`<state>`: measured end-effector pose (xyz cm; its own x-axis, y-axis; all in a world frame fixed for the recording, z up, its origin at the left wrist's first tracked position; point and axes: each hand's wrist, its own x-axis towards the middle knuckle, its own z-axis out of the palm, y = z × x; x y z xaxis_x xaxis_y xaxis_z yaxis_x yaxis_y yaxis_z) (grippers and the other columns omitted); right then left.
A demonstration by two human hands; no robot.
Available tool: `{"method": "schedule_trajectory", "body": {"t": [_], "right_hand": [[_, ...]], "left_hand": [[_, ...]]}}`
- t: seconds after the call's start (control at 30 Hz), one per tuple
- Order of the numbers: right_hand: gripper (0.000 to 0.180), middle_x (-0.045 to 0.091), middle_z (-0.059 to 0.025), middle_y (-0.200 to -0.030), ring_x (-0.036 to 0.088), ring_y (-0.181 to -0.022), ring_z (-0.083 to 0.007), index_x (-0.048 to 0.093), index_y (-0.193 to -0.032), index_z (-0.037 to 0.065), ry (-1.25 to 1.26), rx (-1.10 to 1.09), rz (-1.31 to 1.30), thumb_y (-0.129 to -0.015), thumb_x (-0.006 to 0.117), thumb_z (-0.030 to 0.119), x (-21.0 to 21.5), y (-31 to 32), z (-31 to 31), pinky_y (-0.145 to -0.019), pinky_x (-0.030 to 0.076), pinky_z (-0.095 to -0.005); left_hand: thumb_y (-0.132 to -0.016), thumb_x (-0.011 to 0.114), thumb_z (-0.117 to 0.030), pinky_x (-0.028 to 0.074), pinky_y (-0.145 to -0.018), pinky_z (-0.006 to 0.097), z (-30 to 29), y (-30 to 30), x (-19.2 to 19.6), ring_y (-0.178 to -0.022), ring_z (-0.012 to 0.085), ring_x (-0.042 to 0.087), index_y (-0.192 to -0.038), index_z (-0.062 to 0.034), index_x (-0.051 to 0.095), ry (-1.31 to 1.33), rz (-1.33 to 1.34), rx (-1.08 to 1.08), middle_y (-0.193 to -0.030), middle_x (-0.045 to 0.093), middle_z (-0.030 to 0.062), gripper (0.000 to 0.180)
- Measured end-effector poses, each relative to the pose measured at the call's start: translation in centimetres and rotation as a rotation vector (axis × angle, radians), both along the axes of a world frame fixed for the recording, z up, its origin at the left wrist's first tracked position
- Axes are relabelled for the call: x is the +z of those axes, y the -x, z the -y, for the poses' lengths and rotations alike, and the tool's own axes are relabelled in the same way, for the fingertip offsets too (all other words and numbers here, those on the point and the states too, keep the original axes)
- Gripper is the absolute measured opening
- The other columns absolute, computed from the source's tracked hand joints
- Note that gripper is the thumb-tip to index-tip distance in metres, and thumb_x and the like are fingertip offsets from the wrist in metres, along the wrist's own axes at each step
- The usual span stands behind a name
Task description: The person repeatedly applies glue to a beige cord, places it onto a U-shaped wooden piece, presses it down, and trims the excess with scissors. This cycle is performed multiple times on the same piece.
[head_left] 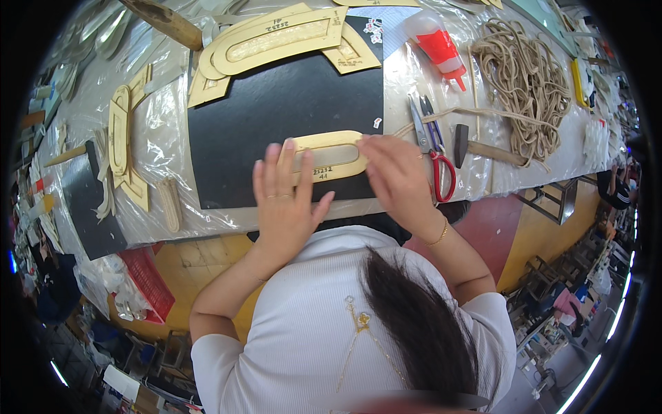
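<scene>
A long cream template (338,137) with a rounded slot and handwritten marks lies on a black board (276,127). My left hand (285,193) rests over its left end, fingers stretched out and spread. At the opposite end is my right hand (398,172), its fingers bent and close together, with the tips on the template beside the slot. Whatever those fingertips pinch, if anything, is hidden. A beige cord (476,111) runs from a tangled heap (527,86) at the right toward my right hand. Its end there cannot be seen.
More cream templates (276,34) overlap at the board's far edge; others (120,131) lie left. Beyond my right hand are scissors (441,176), a hammer (493,150) and a red-and-white bottle (438,47). A bundled cord (169,203) sits near the front edge. Plastic sheeting (227,219) covers the table.
</scene>
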<state>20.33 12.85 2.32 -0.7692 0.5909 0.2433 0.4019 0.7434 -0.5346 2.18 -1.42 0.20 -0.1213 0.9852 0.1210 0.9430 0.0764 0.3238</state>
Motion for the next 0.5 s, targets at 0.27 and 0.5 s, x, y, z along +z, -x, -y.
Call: {"method": "schedule_trajectory", "body": {"t": [0.27, 0.5], "right_hand": [[0.053, 0.056, -0.0069, -0.145, 0.048, -0.137, -0.0286, 0.059, -0.138, 0.007, -0.028, 0.128, 0.143, -0.088, 0.072, 0.021, -2.1, -0.3, 2.0, -0.112, 0.038, -0.0451], [0.034, 0.061, -0.0143, -0.113, 0.061, -0.108, -0.0317, 0.065, -0.114, 0.007, 0.121, -0.371, 0.092, -0.082, 0.077, 0.009, 1.6, -6.0, -2.2, -0.092, 0.049, -0.0402]], "left_hand": [[-0.087, 0.071, -0.042, 0.023, -0.122, 0.050, -1.1, -0.7, -2.3, -0.150, 0.0294, 0.031, -0.150, 0.0002, 0.043, 0.079, 0.042, -0.159, -0.160, 0.036, 0.0183, 0.081], [-0.090, 0.073, -0.030, 0.018, -0.123, 0.054, -2.9, -1.1, 0.4, -0.152, 0.0405, 0.025, -0.155, 0.0003, 0.032, -0.017, 0.233, -0.112, -0.162, 0.030, 0.0237, 0.083]]}}
